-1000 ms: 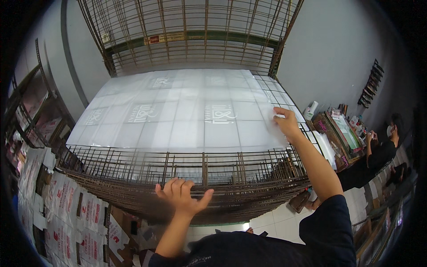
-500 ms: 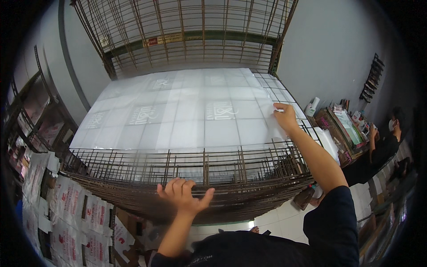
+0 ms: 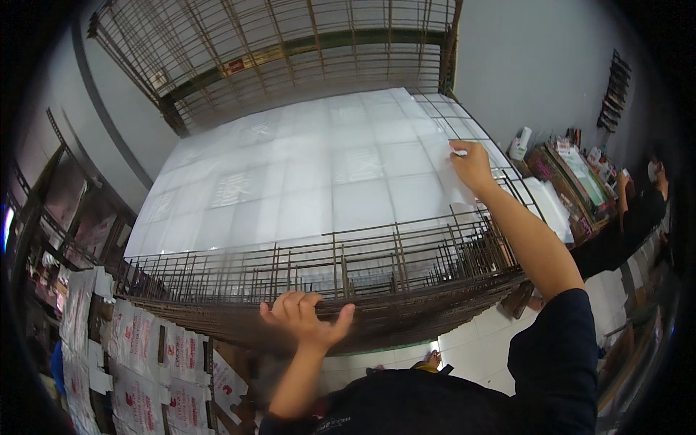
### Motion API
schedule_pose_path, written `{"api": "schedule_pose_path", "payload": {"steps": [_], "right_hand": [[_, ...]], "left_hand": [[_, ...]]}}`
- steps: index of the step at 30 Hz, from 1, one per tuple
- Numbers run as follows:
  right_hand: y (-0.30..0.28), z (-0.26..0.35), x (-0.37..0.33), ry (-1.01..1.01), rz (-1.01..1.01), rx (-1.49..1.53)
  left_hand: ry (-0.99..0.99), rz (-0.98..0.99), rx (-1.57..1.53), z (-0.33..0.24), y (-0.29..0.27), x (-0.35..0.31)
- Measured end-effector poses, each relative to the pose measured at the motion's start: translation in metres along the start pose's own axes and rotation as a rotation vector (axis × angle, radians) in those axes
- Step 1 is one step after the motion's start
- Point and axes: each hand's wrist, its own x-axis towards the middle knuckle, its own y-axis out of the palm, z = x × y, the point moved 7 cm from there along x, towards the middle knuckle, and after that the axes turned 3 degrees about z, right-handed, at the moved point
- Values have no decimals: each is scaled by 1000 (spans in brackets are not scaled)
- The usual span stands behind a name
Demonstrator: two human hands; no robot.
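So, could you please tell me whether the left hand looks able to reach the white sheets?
Probably yes: the left hand appears empty at the front edge of the wire racks, and the white sheets lie uncovered beyond it, with only the racks' front to reach across.

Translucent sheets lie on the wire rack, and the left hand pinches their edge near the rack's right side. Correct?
Wrong hand: the head view shows the right hand pinching the edge of the translucent sheets, near the right side of the wire rack. The rest stands.
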Motion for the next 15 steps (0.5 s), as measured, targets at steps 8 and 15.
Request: {"api": "schedule_pose_path", "payload": {"steps": [8, 15], "right_hand": [[-1, 6, -7, 48, 9, 52], [-3, 10, -8, 31, 13, 5]], "left_hand": [[-5, 44, -15, 1, 1, 1], [-11, 50, -15, 1, 0, 0]]}}
